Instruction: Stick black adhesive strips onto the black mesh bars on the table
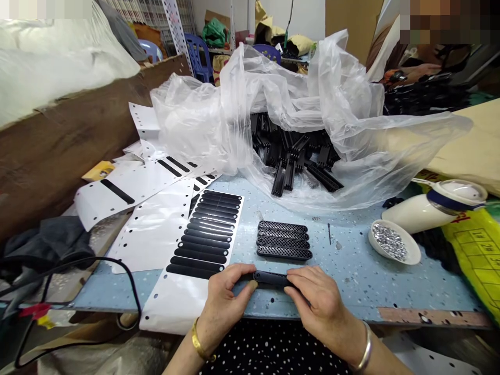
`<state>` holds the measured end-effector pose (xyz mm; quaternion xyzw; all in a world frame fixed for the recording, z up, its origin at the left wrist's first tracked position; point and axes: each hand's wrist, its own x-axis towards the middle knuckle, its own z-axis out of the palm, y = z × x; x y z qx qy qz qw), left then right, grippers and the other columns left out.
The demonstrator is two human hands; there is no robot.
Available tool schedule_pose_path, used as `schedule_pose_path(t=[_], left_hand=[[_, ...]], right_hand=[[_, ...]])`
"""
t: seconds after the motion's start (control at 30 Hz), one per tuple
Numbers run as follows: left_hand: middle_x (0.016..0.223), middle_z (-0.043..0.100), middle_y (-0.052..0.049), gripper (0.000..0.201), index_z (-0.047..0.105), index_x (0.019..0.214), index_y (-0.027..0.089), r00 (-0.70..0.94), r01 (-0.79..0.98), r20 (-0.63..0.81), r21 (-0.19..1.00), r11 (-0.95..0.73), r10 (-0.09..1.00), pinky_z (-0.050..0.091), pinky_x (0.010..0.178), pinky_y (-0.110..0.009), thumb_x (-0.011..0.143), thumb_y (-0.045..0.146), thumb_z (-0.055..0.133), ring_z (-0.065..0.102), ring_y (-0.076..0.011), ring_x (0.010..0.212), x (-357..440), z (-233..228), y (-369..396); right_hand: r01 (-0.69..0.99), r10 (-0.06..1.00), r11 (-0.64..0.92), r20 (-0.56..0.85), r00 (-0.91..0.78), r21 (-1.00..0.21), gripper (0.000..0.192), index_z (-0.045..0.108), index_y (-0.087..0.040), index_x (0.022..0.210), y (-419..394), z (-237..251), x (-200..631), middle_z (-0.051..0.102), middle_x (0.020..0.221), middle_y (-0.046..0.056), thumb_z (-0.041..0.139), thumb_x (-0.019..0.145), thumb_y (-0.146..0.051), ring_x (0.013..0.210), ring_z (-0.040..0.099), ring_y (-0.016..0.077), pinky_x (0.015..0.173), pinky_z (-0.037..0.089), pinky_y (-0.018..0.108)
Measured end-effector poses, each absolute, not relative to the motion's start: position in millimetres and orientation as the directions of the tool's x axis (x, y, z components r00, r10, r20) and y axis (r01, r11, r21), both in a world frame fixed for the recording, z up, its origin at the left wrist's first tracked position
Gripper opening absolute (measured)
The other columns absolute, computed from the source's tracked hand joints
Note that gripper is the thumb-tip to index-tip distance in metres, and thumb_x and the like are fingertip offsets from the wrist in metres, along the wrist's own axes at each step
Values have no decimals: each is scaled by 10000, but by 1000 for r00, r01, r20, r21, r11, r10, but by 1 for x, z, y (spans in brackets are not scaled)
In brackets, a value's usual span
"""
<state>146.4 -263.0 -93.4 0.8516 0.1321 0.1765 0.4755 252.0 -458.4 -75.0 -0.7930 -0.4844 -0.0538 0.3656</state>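
Two hands hold one small black strip (270, 278) at the near edge of the blue table (351, 271). My left hand (225, 291) pinches its left end, thumb on the front and fingers curled over the top. My right hand (318, 297) covers its right end, fingers pressed close together on it. I cannot tell just how the right thumb sits, since the hand hides it.

Just past the strip lie three black grille pieces (284, 240), side by side and touching. To the left of them is a white sheet of black oval stickers (203, 232), lined up in a row. More white backing sheets (128, 190) lie beyond that, some with only a sticker or two on them.

Off to my right sits a small white dish of shiny bits (394, 242). Beside it a white bottle (433, 205) lies tipped on its side. Farther back, a big clear plastic bag (304, 120) lies open, full of black plastic parts (295, 156). A black cable (117, 271) loops over the table's left corner.
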Motion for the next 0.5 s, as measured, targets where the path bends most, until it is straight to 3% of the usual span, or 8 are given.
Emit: schedule_pose_path(t=[0.5], left_hand=[[911, 749, 1, 221, 715, 977, 229, 904, 54, 177, 855, -516, 389, 582, 775, -269, 776, 170, 645, 708, -156, 817, 145, -95, -263]], right_hand=[[805, 742, -251, 428, 516, -537, 169, 661, -127, 905, -453, -72, 253, 669, 891, 97, 530, 855, -33, 788, 585, 217, 705, 460, 386]])
